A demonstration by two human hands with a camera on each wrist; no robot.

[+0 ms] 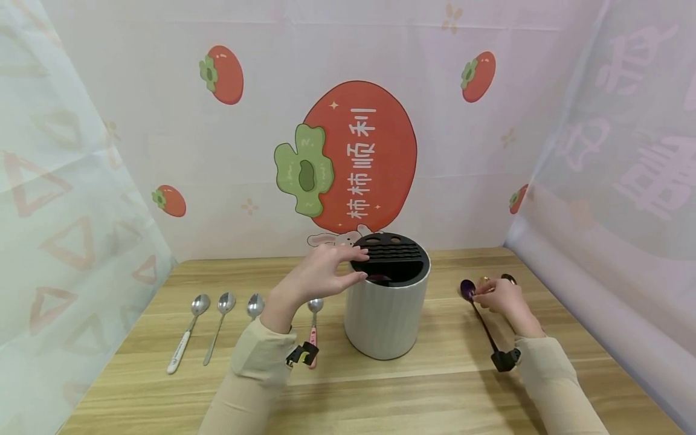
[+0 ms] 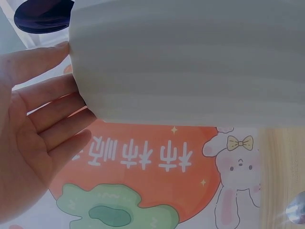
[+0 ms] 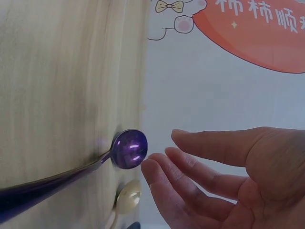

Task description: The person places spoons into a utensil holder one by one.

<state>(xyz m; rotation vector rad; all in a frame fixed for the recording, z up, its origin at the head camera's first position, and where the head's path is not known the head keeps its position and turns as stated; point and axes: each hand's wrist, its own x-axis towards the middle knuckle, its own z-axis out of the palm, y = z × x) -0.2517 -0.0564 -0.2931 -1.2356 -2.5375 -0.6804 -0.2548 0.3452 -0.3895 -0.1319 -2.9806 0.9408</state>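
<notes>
A white ribbed cylindrical holder (image 1: 385, 320) with a black slotted top (image 1: 393, 252) stands mid-table. My left hand (image 1: 322, 272) is at the left side of its rim, thumb and fingers spread apart. In the left wrist view a dark purple spoon bowl (image 2: 44, 16) shows past the holder's rim, beyond the thumb. At the right, my right hand (image 1: 502, 297) hovers by the bowl of a purple long-handled spoon (image 3: 129, 149) lying on the table. A gap shows between thumb and fingers (image 3: 174, 181), with nothing pinched. Beside that spoon lies a gold spoon (image 3: 128, 196).
Left of the holder lie several silver spoons, among them a white-handled spoon (image 1: 187, 338) and a pink-handled spoon (image 1: 313, 329); the left forearm partly covers some. A dark spoon (image 1: 509, 278) lies past the right hand. Printed cloth (image 1: 261, 151) hangs behind the wooden table (image 1: 380, 393) and at both sides.
</notes>
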